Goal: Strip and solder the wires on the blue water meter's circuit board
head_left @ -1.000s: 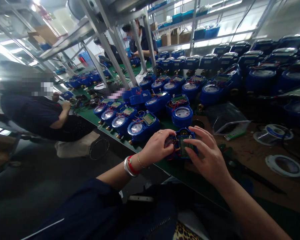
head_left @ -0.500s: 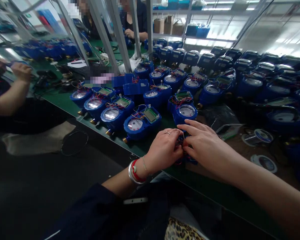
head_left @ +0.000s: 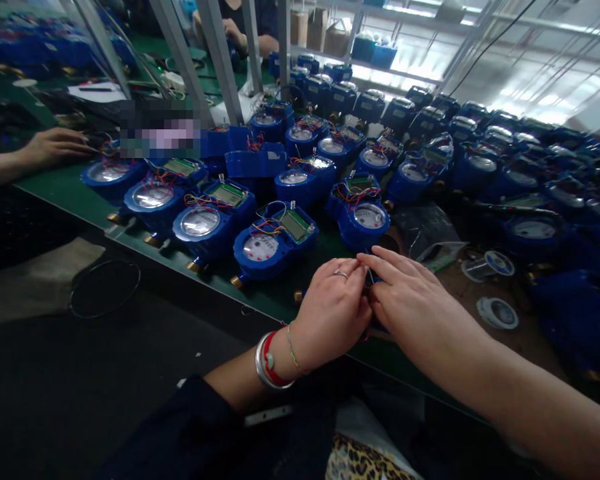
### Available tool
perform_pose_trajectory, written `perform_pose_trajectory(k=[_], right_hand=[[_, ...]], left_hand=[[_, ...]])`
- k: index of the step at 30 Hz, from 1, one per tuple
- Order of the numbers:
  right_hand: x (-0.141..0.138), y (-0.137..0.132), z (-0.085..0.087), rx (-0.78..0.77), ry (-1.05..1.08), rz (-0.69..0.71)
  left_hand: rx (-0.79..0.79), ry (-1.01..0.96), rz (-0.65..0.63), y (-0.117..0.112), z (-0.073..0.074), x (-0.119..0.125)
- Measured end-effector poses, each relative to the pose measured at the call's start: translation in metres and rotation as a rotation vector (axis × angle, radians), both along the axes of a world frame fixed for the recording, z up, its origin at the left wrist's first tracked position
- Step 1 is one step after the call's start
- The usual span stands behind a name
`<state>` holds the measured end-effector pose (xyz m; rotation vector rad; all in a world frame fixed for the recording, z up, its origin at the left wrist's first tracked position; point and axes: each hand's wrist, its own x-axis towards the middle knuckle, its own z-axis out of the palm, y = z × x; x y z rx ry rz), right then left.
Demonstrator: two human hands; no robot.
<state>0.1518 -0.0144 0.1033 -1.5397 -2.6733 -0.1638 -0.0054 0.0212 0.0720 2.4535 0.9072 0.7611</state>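
Observation:
My left hand (head_left: 333, 312) and my right hand (head_left: 414, 305) meet over a blue water meter at the near edge of the green bench (head_left: 70, 193). The hands almost wholly cover that meter; only a sliver of blue and red wire (head_left: 373, 328) shows under them. Left fingers are curled onto it. Right fingers lie close together, pressed on its top. A thin metal pin (head_left: 369, 273) sticks up between the two hands. Just beyond them stands another open blue meter (head_left: 363, 220) with a round dial and coloured wires.
Rows of blue meters (head_left: 273, 240) with exposed circuit boards fill the bench; darker closed ones (head_left: 480, 167) lie at the right. A plastic bag (head_left: 425, 230) and tape rolls (head_left: 497, 312) lie right of my hands. Another person's hand (head_left: 55, 147) rests at far left. Metal frame posts (head_left: 223, 60) rise behind.
The view has tilted down and left. My hands have closed together over the meter, hiding its green board. The person's hand at left has dropped to the bench.

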Motion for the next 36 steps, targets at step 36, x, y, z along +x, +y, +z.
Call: perform_pose_trajectory(k=[36], right_hand=[[0.005, 0.001, -0.017, 0.085, 0.738, -0.192]], left_hand=[[-0.185, -0.265, 0.099, 0.003, 0.001, -0.005]])
